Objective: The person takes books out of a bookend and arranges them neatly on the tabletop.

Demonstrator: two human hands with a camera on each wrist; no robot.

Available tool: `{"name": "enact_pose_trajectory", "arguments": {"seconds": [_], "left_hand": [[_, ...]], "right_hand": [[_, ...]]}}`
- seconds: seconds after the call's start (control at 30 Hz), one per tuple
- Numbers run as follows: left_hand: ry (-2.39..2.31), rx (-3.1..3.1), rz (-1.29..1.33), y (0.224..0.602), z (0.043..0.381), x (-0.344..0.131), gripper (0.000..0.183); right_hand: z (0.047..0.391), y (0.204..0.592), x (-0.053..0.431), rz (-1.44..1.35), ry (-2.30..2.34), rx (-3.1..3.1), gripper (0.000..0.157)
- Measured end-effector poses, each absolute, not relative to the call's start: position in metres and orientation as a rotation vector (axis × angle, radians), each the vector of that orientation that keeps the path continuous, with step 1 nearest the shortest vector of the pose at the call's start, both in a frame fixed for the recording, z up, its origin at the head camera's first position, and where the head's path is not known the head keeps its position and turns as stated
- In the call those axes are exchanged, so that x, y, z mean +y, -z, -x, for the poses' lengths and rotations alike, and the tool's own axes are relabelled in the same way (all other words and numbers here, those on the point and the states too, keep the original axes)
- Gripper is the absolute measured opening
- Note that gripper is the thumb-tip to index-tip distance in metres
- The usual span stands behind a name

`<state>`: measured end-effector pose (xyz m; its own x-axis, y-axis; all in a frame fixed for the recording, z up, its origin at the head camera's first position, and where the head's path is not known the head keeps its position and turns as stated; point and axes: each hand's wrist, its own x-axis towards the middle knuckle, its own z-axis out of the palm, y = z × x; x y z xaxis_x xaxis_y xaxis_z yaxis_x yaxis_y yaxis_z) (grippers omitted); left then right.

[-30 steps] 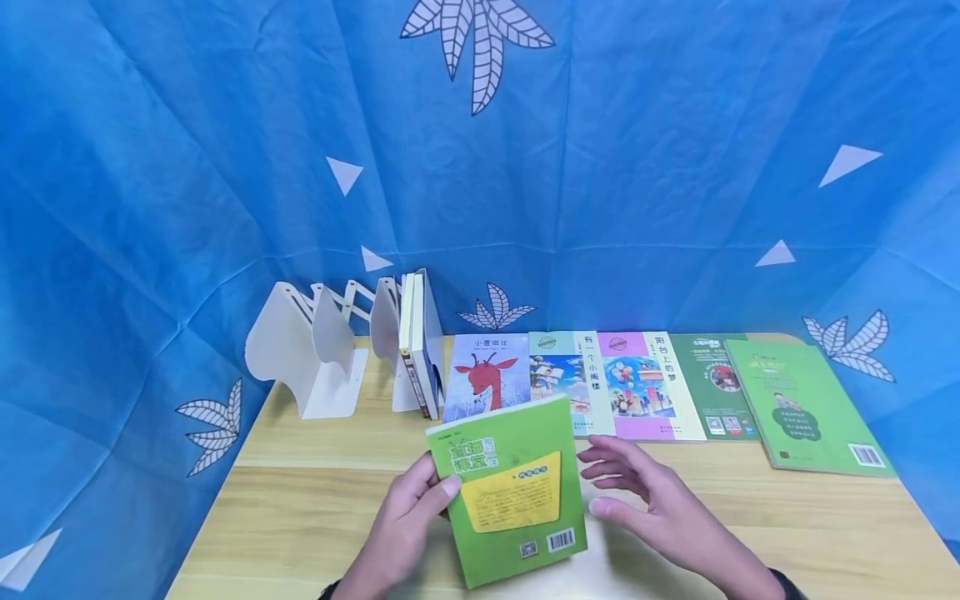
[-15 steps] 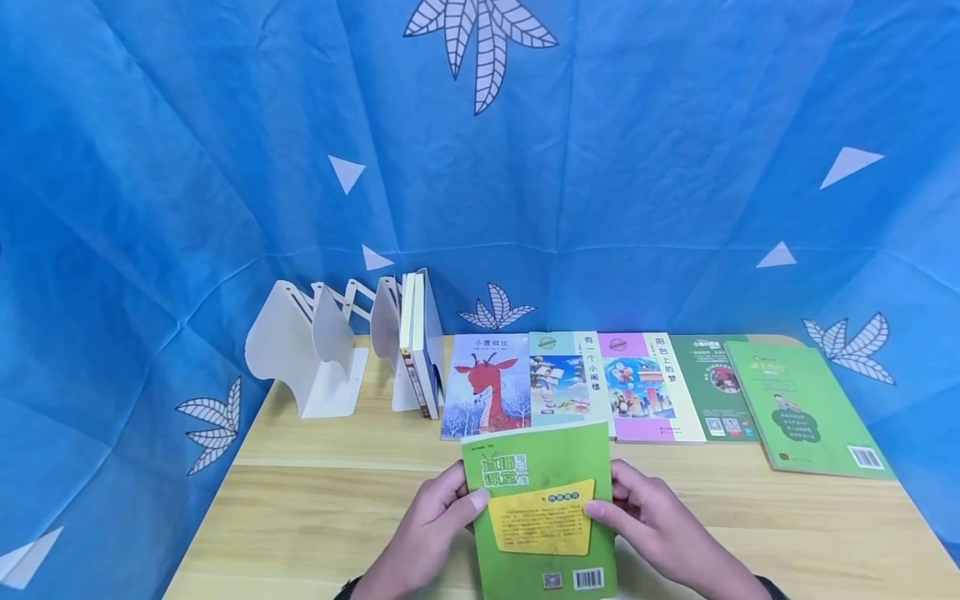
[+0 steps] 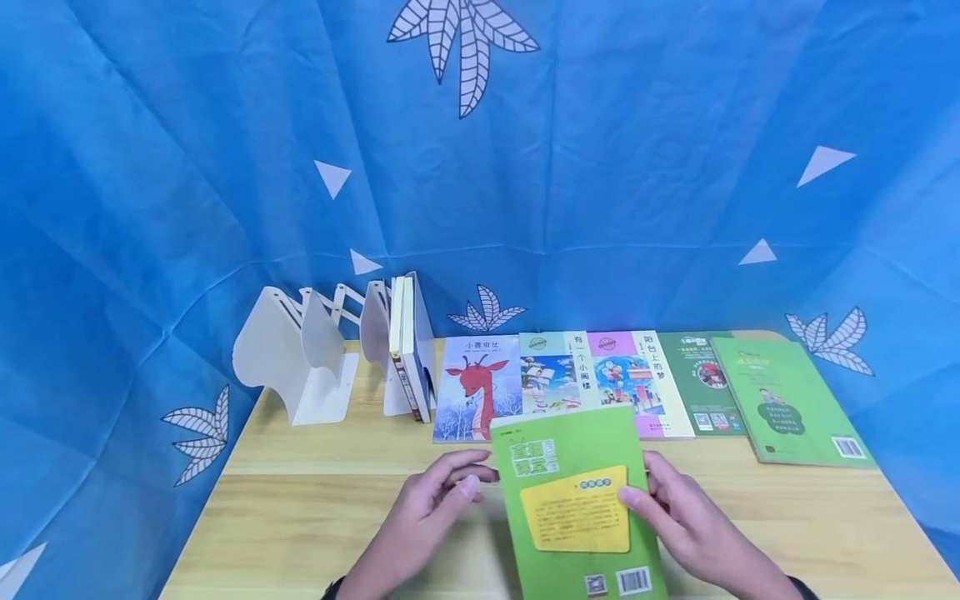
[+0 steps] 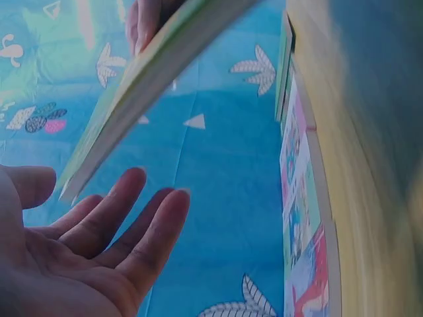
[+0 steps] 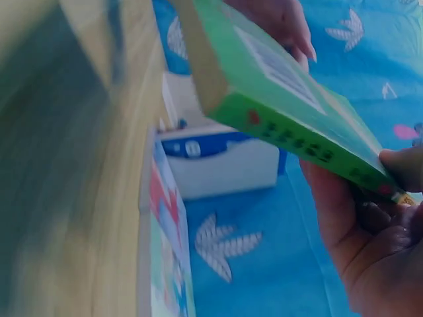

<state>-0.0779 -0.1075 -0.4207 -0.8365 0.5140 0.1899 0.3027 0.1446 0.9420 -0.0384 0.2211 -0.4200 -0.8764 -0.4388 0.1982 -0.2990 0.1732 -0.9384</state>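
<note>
A green book (image 3: pixel 577 567) with a yellow text panel is held up above the table's front. My right hand (image 3: pixel 693 521) grips its right edge, thumb on the cover facing me and fingers behind. In the right wrist view the book's green spine (image 5: pixel 310 148) lies between thumb and fingers. Beside the left edge, my left hand (image 3: pixel 420 517) has its fingers spread and loosely bent. The left wrist view shows that hand (image 4: pixel 92 251) palm up, apart from the book (image 4: pixel 145 92). Behind the held book lies a deer-cover book (image 3: pixel 477 387), partly covered by it.
A white expandable bookend rack (image 3: pixel 318 367) stands at the back left, with books (image 3: pixel 402 342) upright at its right end. Along the back of the wooden table (image 3: pixel 300 517) lie books with a sky cover (image 3: pixel 551 379), a pink cover (image 3: pixel 626 383) and green covers (image 3: pixel 795 408).
My right hand has come to the book and taken its right edge. The left hand has let go of the left edge. The book has moved right in view.
</note>
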Motion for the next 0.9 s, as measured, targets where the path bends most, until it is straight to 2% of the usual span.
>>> {"name": "enact_pose_trajectory", "arguments": {"seconds": [0.33, 0.67, 0.9], "left_hand": [[-1.808, 2.468, -0.618, 0.417, 0.093, -0.131, 0.027], [-1.885, 2.653, -0.386, 0.418, 0.113, -0.16, 0.032], [-1.879, 2.799, -0.241, 0.419, 0.129, -0.173, 0.033]], "right_hand": [[0.032, 0.414, 0.28, 0.366, 1.586, 2.704, 0.039], [0.028, 0.429, 0.35, 0.061, 1.613, 2.474, 0.057], [0.03, 0.444, 0.374, -0.17, 1.529, 2.373, 0.07]]}}
